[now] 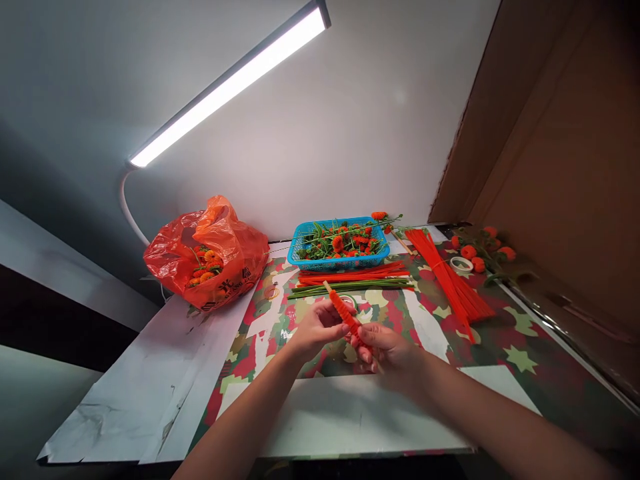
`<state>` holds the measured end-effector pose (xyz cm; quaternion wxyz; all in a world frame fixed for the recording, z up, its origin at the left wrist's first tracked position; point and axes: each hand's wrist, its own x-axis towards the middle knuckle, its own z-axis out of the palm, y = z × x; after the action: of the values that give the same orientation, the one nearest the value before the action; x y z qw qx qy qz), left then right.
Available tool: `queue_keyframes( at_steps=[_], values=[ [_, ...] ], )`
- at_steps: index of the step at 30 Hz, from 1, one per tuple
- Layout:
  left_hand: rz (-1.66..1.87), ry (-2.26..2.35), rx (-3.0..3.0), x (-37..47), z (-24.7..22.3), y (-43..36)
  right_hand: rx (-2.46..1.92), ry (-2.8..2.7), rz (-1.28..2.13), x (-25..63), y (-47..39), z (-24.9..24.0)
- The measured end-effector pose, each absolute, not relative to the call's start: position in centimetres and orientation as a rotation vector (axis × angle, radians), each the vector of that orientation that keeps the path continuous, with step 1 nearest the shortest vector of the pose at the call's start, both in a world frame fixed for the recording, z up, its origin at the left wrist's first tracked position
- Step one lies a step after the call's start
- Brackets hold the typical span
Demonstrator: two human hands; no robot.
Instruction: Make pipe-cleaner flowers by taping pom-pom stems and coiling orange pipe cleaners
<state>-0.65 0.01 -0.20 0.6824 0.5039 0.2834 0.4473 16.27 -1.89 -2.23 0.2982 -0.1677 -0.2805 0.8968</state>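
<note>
A thin wooden stick wound with fuzzy orange pipe cleaner (pixel 342 309) is held at a slant above the table. My left hand (pixel 320 328) pinches the wound part from the left side. Lower down, my right hand (pixel 387 348) has its fingers closed round the same wound stick. Behind my hands lie a row of green stems (pixel 355 287) and a row of orange pipe cleaners (pixel 360 272). A roll of green tape (pixel 351 302) is partly hidden behind the stick.
A blue basket (pixel 340 265) holds orange flowers with green stems. An orange plastic bag (pixel 235 253) with flowers stands at the left, under a lit lamp (pixel 235 80). To the right are a tied orange bundle (pixel 447 283), white tape (pixel 461 265) and loose flowers (pixel 469 252).
</note>
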Motion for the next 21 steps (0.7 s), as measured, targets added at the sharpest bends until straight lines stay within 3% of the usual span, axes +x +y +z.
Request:
queue_keyframes(
  at_steps=[21],
  values=[
    [1.051, 0.670, 1.108, -0.48, -0.73, -0.13, -0.404, -0.769, 2.380, 16.27, -1.73, -2.68]
  ],
)
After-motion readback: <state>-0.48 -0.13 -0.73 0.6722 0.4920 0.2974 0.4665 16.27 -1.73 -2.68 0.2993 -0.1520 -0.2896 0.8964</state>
